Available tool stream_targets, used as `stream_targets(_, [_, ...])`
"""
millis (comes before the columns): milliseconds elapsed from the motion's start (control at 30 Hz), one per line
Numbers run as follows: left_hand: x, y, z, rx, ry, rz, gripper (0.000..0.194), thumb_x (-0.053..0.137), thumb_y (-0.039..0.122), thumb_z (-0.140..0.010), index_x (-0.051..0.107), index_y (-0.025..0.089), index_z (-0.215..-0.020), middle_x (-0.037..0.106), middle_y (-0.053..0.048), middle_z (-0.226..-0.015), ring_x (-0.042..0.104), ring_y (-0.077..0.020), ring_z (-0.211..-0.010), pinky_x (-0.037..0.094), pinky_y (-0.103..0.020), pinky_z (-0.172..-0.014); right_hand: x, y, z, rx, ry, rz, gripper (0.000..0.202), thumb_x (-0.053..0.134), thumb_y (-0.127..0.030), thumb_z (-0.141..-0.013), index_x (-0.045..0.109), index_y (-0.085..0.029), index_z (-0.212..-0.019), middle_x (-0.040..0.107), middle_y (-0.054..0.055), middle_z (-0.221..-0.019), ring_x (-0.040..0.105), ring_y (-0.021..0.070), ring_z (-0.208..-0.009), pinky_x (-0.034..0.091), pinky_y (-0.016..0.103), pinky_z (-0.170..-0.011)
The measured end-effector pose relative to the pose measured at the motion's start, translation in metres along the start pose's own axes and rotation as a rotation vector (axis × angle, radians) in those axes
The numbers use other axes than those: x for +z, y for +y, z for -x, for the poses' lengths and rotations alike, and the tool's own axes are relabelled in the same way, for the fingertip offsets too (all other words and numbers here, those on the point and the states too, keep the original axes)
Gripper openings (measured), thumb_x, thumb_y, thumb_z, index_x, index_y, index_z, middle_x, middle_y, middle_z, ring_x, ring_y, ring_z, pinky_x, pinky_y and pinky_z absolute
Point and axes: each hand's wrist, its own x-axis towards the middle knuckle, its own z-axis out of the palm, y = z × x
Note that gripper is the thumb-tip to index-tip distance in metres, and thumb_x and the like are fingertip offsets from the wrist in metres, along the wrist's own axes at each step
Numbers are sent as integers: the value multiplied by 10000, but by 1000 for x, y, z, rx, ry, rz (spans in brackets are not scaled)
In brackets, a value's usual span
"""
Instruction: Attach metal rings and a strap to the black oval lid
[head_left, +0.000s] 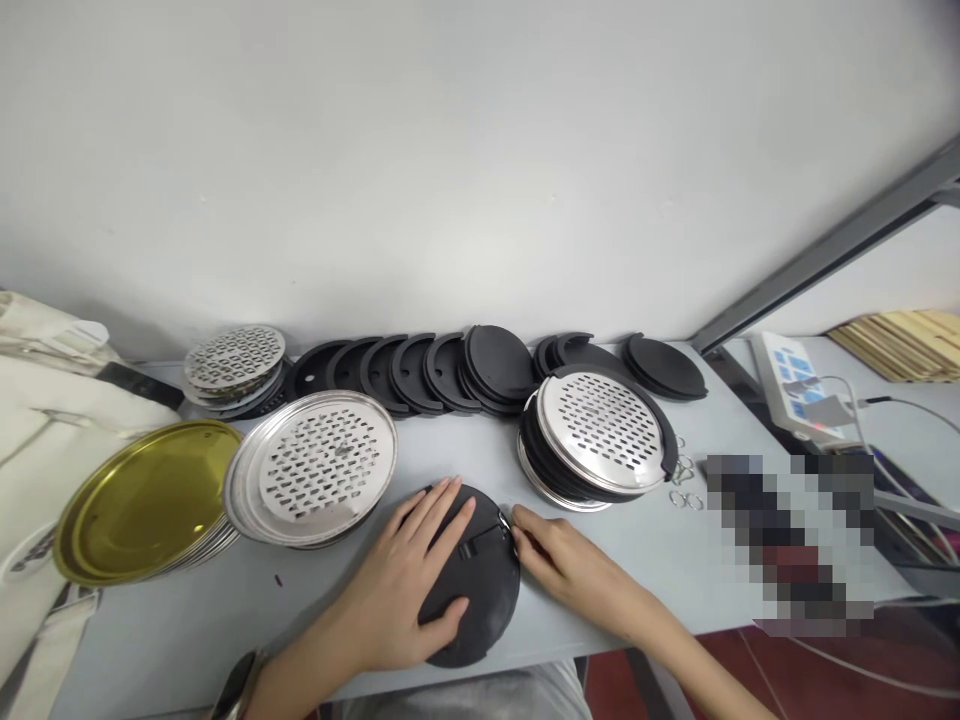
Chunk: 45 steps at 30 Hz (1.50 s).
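Note:
A round black disc (487, 600) lies flat on the table near its front edge. My left hand (405, 580) rests on the disc's left part with its fingers stretched out and spread, pressing lightly or just lying there; I cannot tell which. At the disc's upper right edge, my right hand (551, 555) is closed in a pinch on a small metal ring (505, 521), partly hidden by the fingertips. A small raised black tab (469, 549) shows near the disc's middle. Just behind the right hand stands a stack of black discs topped by a perforated metal plate (600, 420).
To the left are a perforated metal pan (319, 465) and a stack of gold-coloured lids (150, 500). Black discs and crescent-shaped parts (397, 370) line the wall. Loose metal rings (686, 500) lie at right, near a blurred-out patch and a metal frame post (825, 255).

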Motion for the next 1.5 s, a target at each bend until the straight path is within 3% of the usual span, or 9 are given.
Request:
stream_targets(167, [0,1,0,-11,0,-9,824,519,276,-820,89,152,-1511,94,-100,-1574,126,-326,-1430,242,-506,-1127,-3,-3,0,1,17,-82,203,367,-199,-944,320,-222,-748,327,-71,-628,303,98,-541,252,226,-524])
stream_targets(500, [0,0,0,-9,3,-12,824,518,277,-821,88,148,-1511,90,-105,-1573,126,-329,-1429,250,-512,-1119,8,4,0,5,78,143,197,273,-293,-1010,397,-228,-871,445,-42,-646,440,132,-517,276,252,-523])
stream_targets(867, [3,4,-1,-53,9,-5,821,515,256,-816,91,147,-1510,96,-95,-1574,126,-310,-1433,234,-486,-1142,11,5,3,15,110,136,231,235,-287,-1012,387,-232,-846,472,-30,-618,496,160,-525,305,255,-536])
stream_targets(1500, [6,5,-2,-45,50,-13,784,449,184,-818,87,145,-1511,92,-97,-1573,138,-324,-1430,273,-524,-1118,5,9,0,-41,33,249,216,246,-240,-999,428,-216,-886,477,-27,-592,484,154,-495,271,253,-517])
